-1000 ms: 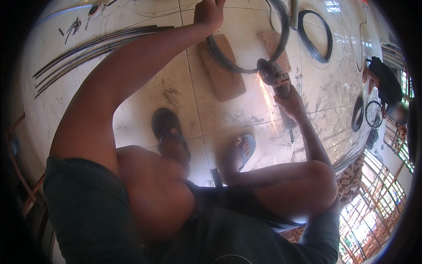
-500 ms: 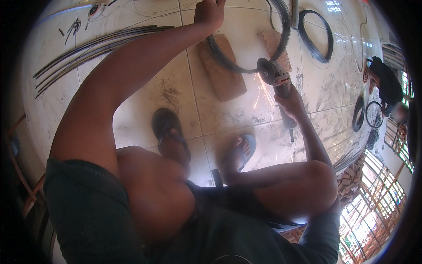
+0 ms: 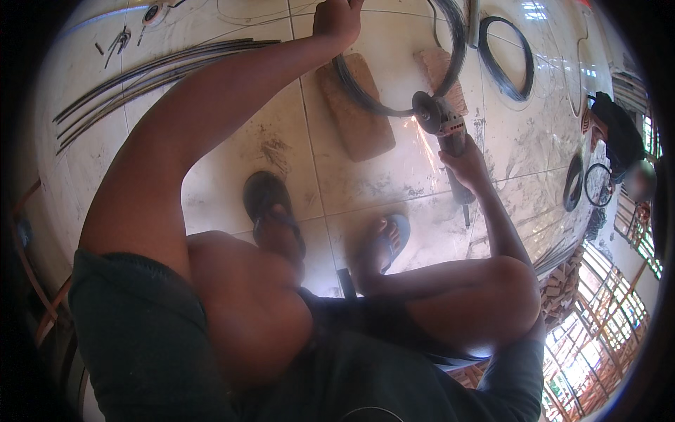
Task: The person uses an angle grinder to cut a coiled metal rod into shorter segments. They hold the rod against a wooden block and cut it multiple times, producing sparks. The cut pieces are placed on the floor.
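Note:
My right hand (image 3: 463, 163) is wrapped round the body of an angle grinder (image 3: 447, 125), whose disc meets the lower part of a coil of dark wire (image 3: 364, 101). Orange sparks (image 3: 425, 144) spray down from the contact. At the upper edge my left hand (image 3: 337, 22) is closed on the left side of the coil; its fingertips are partly out of view. Below the coil lie two reddish bricks, one brick (image 3: 364, 130) at its lower left and another brick (image 3: 440, 65) on the right, partly covered by wire and grinder.
Long dark rods (image 3: 162, 67) lie on the tiled floor at left, near a tape measure (image 3: 152, 14). A second wire coil (image 3: 524, 77) rests at right. My sandalled feet (image 3: 273, 211) stand close below. Farther right, another person (image 3: 619, 133) is beside more coils.
The spray of sparks has changed shape and looks narrower. Both hands, the grinder and the coil have hardly moved.

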`<state>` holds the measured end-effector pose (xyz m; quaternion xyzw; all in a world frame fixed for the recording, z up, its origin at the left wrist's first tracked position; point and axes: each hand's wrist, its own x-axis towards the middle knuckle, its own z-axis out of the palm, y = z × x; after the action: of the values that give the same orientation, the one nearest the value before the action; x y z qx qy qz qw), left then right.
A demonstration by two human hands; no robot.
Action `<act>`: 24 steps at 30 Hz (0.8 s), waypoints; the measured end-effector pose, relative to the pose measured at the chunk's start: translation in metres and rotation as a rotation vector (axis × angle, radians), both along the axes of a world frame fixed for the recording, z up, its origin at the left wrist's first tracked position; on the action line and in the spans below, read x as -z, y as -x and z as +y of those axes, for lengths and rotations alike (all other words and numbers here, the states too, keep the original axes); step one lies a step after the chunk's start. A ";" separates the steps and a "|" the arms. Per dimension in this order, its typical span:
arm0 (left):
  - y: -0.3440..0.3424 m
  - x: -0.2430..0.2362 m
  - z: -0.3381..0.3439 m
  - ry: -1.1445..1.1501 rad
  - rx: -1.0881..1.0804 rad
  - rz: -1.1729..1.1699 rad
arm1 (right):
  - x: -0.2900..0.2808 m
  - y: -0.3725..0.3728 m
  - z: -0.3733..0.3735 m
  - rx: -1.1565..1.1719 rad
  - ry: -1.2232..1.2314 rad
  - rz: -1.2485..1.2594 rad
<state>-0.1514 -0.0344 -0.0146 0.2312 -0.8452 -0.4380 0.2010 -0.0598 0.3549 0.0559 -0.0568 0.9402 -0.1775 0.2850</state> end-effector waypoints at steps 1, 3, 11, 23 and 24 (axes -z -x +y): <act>0.000 0.000 0.000 0.002 -0.002 0.005 | 0.001 0.000 0.001 -0.004 0.002 0.005; 0.001 0.000 0.000 0.007 0.003 0.008 | 0.001 0.000 0.002 -0.005 0.000 0.007; 0.000 -0.003 0.002 0.004 0.001 -0.020 | 0.004 0.000 0.002 0.008 0.049 0.009; 0.000 -0.002 0.000 0.000 0.007 -0.014 | 0.002 0.004 -0.001 0.030 -0.017 -0.047; -0.001 -0.002 0.000 -0.001 0.006 -0.014 | 0.001 0.004 -0.002 0.025 -0.030 -0.052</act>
<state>-0.1507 -0.0347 -0.0123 0.2317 -0.8470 -0.4376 0.1936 -0.0640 0.3530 0.0554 -0.0363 0.9356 -0.1684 0.3081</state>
